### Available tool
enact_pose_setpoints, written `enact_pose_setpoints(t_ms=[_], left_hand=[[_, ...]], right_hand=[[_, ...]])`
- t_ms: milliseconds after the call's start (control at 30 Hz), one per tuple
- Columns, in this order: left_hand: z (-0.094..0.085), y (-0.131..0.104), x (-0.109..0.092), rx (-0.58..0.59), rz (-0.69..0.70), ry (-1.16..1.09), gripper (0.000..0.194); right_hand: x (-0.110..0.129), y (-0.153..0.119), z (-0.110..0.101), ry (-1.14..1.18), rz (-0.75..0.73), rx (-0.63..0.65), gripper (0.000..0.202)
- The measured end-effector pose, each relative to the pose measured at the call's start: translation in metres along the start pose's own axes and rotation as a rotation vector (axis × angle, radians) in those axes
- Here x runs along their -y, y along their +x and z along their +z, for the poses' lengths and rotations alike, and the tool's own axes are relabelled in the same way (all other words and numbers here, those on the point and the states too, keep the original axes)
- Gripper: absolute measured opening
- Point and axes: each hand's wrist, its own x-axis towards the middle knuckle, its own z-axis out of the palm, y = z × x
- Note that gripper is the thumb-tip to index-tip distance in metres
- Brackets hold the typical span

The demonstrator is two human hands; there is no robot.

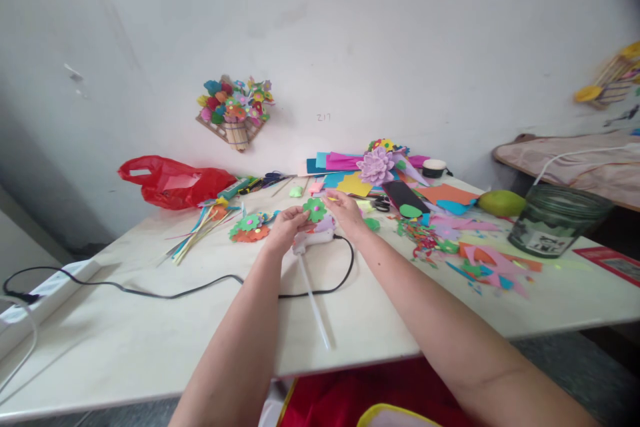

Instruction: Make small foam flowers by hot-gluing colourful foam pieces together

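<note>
A green scalloped foam flower (314, 209) with a small pink centre is pinched by its lower left edge in my left hand (287, 228). Close at the flower's right edge is my right hand (346, 212), its fingertips drawn together; anything between them is too small to make out. Below both hands a white glue gun (315, 238) lies on the table, a clear glue stick (314, 303) reaching from it toward me. To the left sit layered foam flowers in green (249, 222) and orange (251, 235). A lilac foam piece shows partly behind the held flower.
A black cord (170, 295) runs from the glue gun to a white power strip (55, 287). Thin strips (193, 237) and a red plastic bag (180, 181) lie left. Foam scraps (425, 237), black-handled scissors (383, 203), coloured sheets (356, 185) and a glass jar (550, 223) are right.
</note>
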Motion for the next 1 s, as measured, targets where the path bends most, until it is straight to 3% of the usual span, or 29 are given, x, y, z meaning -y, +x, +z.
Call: enact_pose_setpoints(t_ms=[133, 300, 700, 1000], left_hand=[[-0.001, 0.000, 0.001, 0.017, 0.001, -0.015, 0.023], [0.001, -0.001, 0.000, 0.017, -0.004, 0.000, 0.024], [0.003, -0.002, -0.001, 0.004, -0.009, 0.008, 0.025], [0.000, -0.002, 0.000, 0.054, -0.054, 0.001, 0.024]], right_hand=[[0.008, -0.005, -0.002, 0.106, 0.181, 0.125, 0.038], [0.013, -0.009, -0.002, 0.112, 0.248, 0.163, 0.029], [0.005, -0.007, -0.001, 0.141, 0.211, 0.147, 0.029], [-0.001, -0.006, 0.001, 0.073, 0.098, 0.093, 0.028]])
